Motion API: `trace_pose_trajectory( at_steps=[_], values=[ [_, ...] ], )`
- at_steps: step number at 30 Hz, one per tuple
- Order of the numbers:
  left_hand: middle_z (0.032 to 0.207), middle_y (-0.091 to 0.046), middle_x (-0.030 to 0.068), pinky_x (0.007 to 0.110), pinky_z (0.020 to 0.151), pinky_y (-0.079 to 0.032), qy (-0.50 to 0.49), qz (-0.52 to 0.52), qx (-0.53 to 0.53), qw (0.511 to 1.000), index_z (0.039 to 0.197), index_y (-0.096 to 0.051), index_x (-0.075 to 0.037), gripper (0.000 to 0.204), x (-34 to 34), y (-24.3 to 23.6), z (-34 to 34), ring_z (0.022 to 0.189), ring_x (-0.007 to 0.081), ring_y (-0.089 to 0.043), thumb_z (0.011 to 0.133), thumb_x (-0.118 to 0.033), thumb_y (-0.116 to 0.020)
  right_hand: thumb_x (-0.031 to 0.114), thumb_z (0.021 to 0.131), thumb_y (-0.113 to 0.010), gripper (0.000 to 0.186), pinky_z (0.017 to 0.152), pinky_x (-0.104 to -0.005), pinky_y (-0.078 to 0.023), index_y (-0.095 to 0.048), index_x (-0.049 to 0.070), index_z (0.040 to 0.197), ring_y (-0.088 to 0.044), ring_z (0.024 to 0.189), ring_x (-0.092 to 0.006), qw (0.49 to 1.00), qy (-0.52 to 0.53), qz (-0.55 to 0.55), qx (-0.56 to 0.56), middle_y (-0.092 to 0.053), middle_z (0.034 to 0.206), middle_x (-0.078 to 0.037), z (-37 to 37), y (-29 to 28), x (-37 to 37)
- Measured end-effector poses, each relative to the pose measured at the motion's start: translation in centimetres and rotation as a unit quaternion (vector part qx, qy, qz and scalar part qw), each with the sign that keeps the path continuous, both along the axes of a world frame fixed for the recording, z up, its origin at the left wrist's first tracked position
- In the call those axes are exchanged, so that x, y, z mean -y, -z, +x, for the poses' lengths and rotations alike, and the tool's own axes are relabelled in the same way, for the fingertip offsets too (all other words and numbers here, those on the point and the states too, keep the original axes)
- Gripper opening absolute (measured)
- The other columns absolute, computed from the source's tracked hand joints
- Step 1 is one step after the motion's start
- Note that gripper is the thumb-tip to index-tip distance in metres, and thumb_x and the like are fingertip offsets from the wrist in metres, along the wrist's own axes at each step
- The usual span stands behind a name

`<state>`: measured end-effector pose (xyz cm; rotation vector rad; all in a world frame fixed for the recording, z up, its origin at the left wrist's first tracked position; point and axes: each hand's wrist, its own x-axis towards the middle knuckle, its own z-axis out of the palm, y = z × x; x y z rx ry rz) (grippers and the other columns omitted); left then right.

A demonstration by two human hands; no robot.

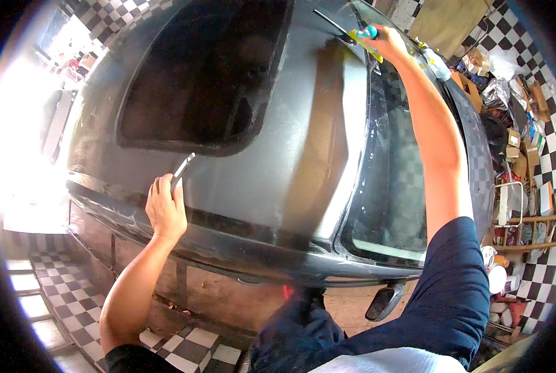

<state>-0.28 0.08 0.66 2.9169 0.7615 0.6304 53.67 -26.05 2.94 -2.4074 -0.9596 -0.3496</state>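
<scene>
Two hands working across a dark grey car roof, each gripping a tool.

Nearest, the left hand (165, 211) is clamping its fingers on a slim metal blade tool (182, 168), tip resting on the car roof (290, 143) just below the open sunroof hole (209, 74). Farther off, the right hand (386, 42) is stretching out, closed around a yellow-and-teal squeegee (360, 36) pressing on the roof's far edge, beside the windscreen (396, 180).
</scene>
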Motion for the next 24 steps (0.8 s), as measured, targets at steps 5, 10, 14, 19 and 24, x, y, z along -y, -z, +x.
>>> trace_pose_trajectory(
  at_steps=[5,10,14,19,24],
  values=[
    [0.101,-0.055,0.0161,0.042,0.080,-0.042,-0.003,-0.009,-0.010,1.000,0.105,-0.049,-0.002,0.026,0.2,-0.1,0.2,0.094,0.0358,-0.053,0.091,-0.022,-0.046,0.033,0.072,-0.067,0.033,0.073,-0.0367,-0.048,-0.063,0.014,0.099,-0.063,0.083,-0.0279,0.992,-0.106,0.072,0.005,-0.064,0.087,-0.014,-1.1,1.3,-1.8],
    [0.101,-0.055,0.0157,0.042,0.080,-0.042,-0.009,-0.008,-0.003,1.000,0.106,-0.049,-0.002,0.025,0.0,0.0,0.3,0.095,0.0351,-0.053,0.090,-0.021,-0.047,0.032,0.072,-0.068,0.030,0.075,-0.0389,-0.048,-0.063,0.014,0.096,-0.060,0.086,-0.0343,0.999,0.004,0.047,-0.026,-0.063,0.089,-0.015,0.4,3.5,0.9],
    [0.101,-0.056,0.0152,0.042,0.080,-0.042,-0.014,-0.009,-0.002,1.000,0.107,-0.049,-0.003,0.024,0.2,0.1,-0.3,0.095,0.0347,-0.053,0.090,-0.020,-0.048,0.037,0.071,-0.069,0.034,0.072,-0.0384,-0.048,-0.064,0.016,0.097,-0.062,0.083,-0.0324,0.999,-0.004,0.045,0.001,-0.064,0.086,-0.015,-1.9,0.7,-0.7],
    [0.100,-0.055,0.0146,0.043,0.080,-0.042,-0.005,-0.013,0.006,1.000,0.106,-0.048,-0.004,0.023,0.1,0.2,0.3,0.094,0.0339,-0.053,0.088,-0.018,-0.049,0.034,0.070,-0.071,0.035,0.078,-0.0374,-0.048,-0.064,0.019,0.100,-0.062,0.089,-0.0312,0.999,0.010,0.047,-0.008,-0.064,0.091,-0.014,-0.3,3.7,-1.7],
    [0.101,-0.055,0.0147,0.043,0.080,-0.042,-0.013,-0.015,-0.004,1.000,0.106,-0.048,-0.004,0.023,0.0,-0.1,-0.2,0.095,0.0340,-0.053,0.088,-0.018,-0.049,0.035,0.070,-0.071,0.035,0.079,-0.0384,-0.048,-0.064,0.022,0.103,-0.062,0.090,-0.0304,0.997,0.056,0.057,0.016,-0.066,0.092,-0.013,-0.2,2.8,-0.4]
  ],
)
